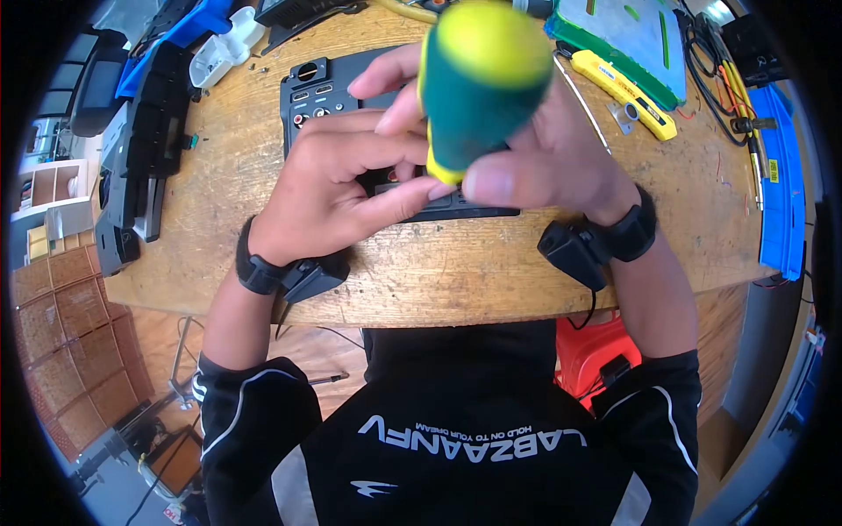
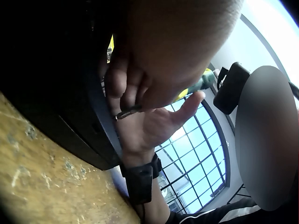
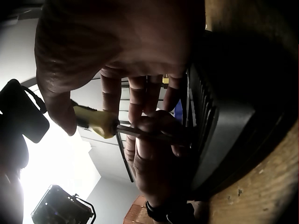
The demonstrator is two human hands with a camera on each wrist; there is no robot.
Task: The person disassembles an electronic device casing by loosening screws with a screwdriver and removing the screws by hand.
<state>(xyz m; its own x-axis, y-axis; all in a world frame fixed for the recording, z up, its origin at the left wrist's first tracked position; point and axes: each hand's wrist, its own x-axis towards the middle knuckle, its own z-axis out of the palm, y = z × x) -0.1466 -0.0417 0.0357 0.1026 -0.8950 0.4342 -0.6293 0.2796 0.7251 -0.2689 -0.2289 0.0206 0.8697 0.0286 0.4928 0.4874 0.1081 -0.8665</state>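
Observation:
A screwdriver [image 1: 487, 96] with a green and yellow handle stands upright over a black electronic device [image 1: 307, 77] on the bench. My right hand [image 1: 566, 145] holds its handle, thumb against the side and the other fingers reaching away to the left. Lower down, the thumb and fingertips of my left hand [image 1: 320, 175] pinch the metal shaft [image 2: 129, 112]. In the left wrist view the shaft's end points at the dark side of the device. Round sockets show along the device's left part; both hands hide much of its middle.
A yellow utility knife [image 1: 623, 92] lies at the right, near a green-edged box [image 1: 627, 39]. Cables [image 1: 702, 61] and a blue tray [image 1: 781, 184] line the right edge. Black casings [image 1: 153, 131] and a white container [image 1: 226, 51] stand at the left. The wooden bench [image 1: 421, 272] has its edge near the body.

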